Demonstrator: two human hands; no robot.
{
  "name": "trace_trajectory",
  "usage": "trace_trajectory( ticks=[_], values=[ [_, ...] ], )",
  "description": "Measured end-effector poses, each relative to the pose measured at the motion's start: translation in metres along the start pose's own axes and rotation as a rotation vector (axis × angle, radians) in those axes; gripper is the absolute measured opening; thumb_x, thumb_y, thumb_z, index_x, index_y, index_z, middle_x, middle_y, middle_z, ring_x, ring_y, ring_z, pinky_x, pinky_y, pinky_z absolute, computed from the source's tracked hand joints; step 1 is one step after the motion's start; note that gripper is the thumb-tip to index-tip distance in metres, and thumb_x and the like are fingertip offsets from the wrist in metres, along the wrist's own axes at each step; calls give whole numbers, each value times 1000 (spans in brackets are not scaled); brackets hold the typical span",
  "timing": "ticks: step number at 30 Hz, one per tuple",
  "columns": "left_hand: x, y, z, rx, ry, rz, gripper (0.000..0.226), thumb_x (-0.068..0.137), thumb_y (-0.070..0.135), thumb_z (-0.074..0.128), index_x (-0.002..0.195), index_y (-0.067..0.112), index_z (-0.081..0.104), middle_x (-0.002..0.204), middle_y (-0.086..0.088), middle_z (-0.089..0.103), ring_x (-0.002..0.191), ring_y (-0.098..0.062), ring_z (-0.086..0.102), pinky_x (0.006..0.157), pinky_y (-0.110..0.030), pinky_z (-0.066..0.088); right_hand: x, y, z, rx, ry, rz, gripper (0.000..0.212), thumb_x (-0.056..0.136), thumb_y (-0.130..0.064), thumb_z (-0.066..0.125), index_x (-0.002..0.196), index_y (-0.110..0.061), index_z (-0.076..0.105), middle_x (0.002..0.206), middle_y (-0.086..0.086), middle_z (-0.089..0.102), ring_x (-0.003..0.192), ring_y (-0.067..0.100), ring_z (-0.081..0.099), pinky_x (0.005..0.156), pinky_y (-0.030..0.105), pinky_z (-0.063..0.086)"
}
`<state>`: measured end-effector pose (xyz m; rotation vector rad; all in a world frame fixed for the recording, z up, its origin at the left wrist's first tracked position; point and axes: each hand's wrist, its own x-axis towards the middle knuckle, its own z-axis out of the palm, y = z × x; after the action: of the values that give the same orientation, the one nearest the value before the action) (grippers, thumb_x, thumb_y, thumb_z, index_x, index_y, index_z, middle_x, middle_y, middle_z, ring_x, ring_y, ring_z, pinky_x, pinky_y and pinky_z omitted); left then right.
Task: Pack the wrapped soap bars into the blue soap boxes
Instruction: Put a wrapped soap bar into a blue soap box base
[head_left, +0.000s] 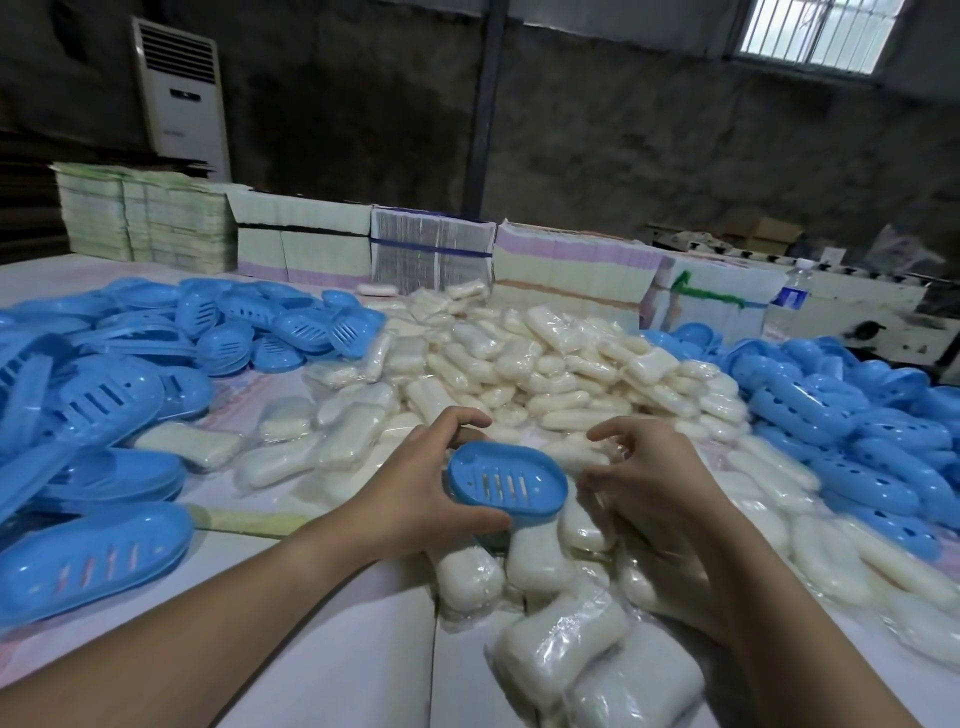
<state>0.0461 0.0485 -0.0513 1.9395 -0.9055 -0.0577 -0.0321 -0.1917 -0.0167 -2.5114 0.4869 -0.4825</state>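
Note:
My left hand (415, 488) grips a blue soap box (506, 486) with slots in its bottom, thumb under its near edge and fingers curled over the far edge. My right hand (649, 478) hovers just right of the box with fingers loosely curled, over the wrapped soap bars (545, 374); whether it holds one I cannot tell. The white bars in clear wrap lie in a big heap across the middle of the table and run down to the near edge.
Heaps of blue soap box halves lie at the left (93, 415) and at the right (857, 431). Stacks of flat printed cartons (431, 254) line the table's far side. A water bottle (789, 301) stands at the far right. A white air conditioner (182, 93) stands by the wall.

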Motion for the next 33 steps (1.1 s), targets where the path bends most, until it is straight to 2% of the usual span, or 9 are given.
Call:
trace_trajectory(
  ticks=[7,9,12,15,18,22,25,28,33],
  values=[
    [1,-2,-1,-2,-5,-13,82,45,60,83,115,60,39,119,22,57,108,2,58,89,-19,50,-9,-11,-11,245,141,-119,37,63,-6,84,82,-35,71,81,-14,63,62,-1,52,55,11,36],
    [1,-2,-2,-10,-5,-21,84,45,61,83,115,59,38,119,23,57,105,5,58,85,-12,49,-12,-15,-15,486,89,-149,40,62,5,85,82,-29,75,86,-5,65,63,0,52,60,13,44],
    [1,-2,-2,-13,-3,-26,85,49,55,88,119,56,39,121,21,58,103,9,59,84,-9,48,-20,-24,-17,723,-115,-250,43,61,14,82,79,-25,78,95,1,70,80,14,66,70,28,58],
    [0,-3,-2,4,5,-23,84,55,42,92,120,52,40,121,20,59,108,0,59,92,-24,52,-26,-32,-2,506,-229,-350,40,62,8,83,81,-27,78,96,-6,72,92,17,67,81,35,55],
    [-1,-1,-2,13,-3,-19,84,53,41,91,120,51,41,119,21,60,107,-2,61,92,-31,54,-27,-33,12,422,-246,-372,33,67,-5,85,89,-27,76,99,-9,70,98,9,64,85,30,51],
    [-1,-2,-3,14,-1,-13,81,57,38,93,122,48,45,117,22,61,103,3,62,89,-27,56,-24,-27,15,343,-198,-333,35,69,-22,86,94,-43,73,113,-16,65,109,-3,54,86,20,39],
    [0,-3,-3,33,3,-10,79,62,39,93,125,44,47,121,21,61,107,2,60,90,-22,53,-23,-26,15,319,-222,-349,44,71,-25,86,105,-48,69,117,-18,62,108,-8,52,86,18,41],
    [2,-5,-2,58,8,1,75,67,39,91,127,44,47,125,17,59,114,-1,56,94,-20,47,-20,-23,5,420,-211,-356,53,73,-21,85,119,-41,66,127,-20,60,116,-3,53,91,24,46],
    [3,-8,1,73,7,-12,72,71,42,88,128,46,45,128,12,56,116,-3,53,95,-17,43,-16,-9,-9,430,-209,-290,37,77,-15,81,105,-38,73,113,-15,69,105,10,64,88,41,55]
  ],
)
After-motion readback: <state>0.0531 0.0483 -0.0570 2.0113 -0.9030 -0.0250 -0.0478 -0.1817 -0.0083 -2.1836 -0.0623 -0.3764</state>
